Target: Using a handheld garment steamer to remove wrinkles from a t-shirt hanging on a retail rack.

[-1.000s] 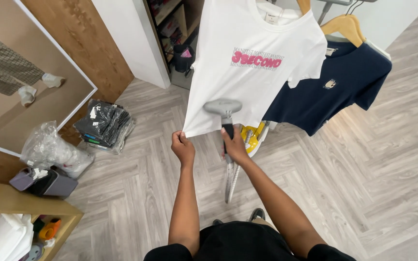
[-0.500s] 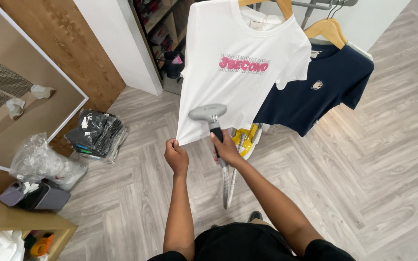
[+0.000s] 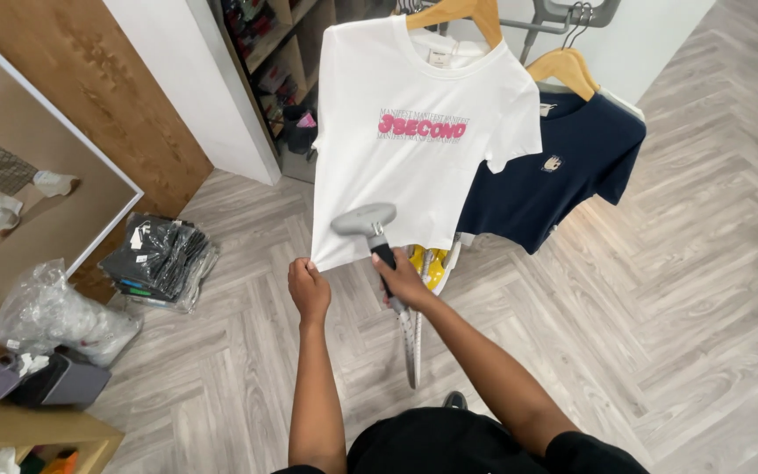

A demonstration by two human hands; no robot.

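Left hand [image 3: 309,290] pinching the lower left corner of the white tee [image 3: 414,140], fingers pressed together on the hem, pulling it taut. Right hand [image 3: 401,279] wrapped around the steamer [image 3: 363,221] handle, fingers closed tight; grey head lying against the lower front of the tee, which hangs on a wooden hanger [image 3: 458,10] beside a navy tee [image 3: 563,171].

Likely trouble: steam drifting to the left hand, just beside the head, and scalding it. Holding the head long in one spot risks a wet patch, or harm to the pink print [image 3: 421,129] if moved up there. Pulling hard on the hem could tip the tee off its hanger. Hose [image 3: 410,347] trailing down near the feet could snag.
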